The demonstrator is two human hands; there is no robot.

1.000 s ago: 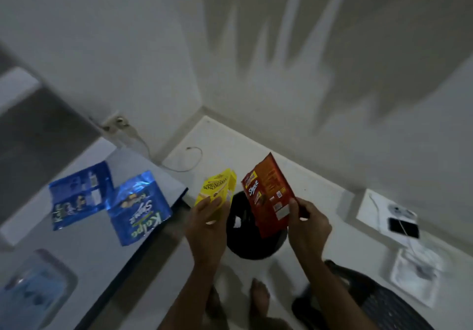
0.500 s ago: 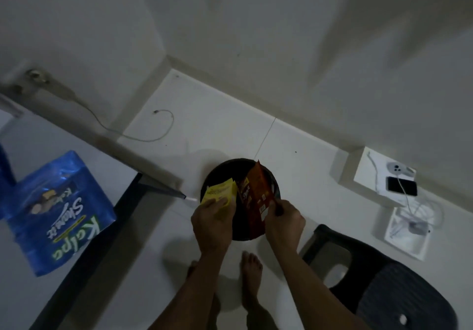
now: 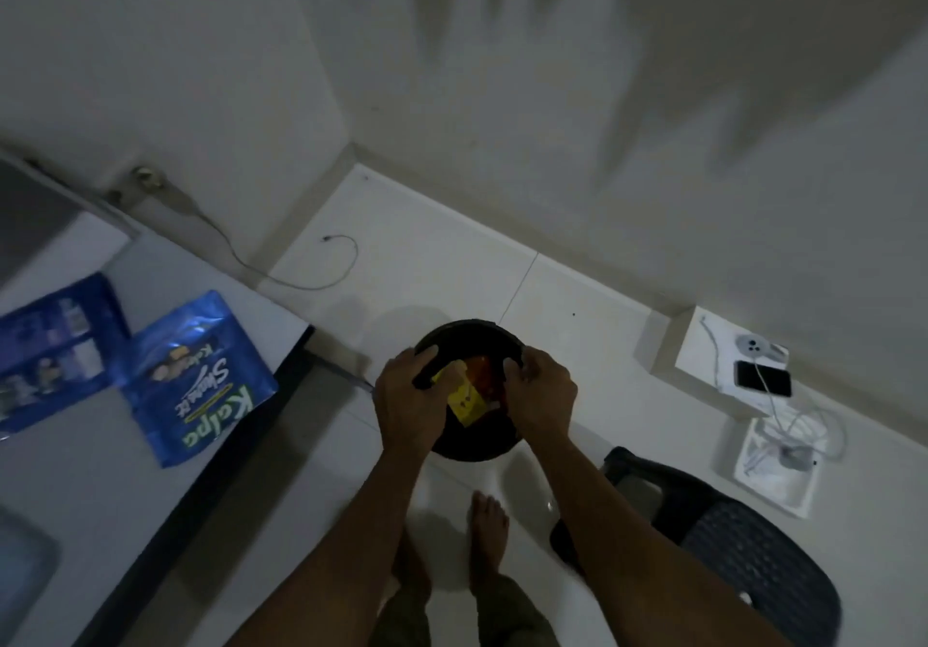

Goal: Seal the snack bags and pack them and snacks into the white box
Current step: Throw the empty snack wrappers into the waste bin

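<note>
Two snack bags [image 3: 135,370] lie side by side on the counter [image 3: 90,496] at the frame's left. At centre, a bin [image 3: 469,445] stands on the floor [image 3: 442,255], two wrappers [image 3: 472,390] inside it. A chair [image 3: 728,556] stands lower right; a phone [image 3: 762,379] lies at right.

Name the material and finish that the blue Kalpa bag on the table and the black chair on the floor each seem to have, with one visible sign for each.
Blue Kalpa bag: probably glossy plastic or foil film; bright highlights break over its creased, printed surface.
Black chair: apparently moulded plastic, matt to semi-matt; its seat shows a regular perforated or woven pattern and only dull reflections.
</note>
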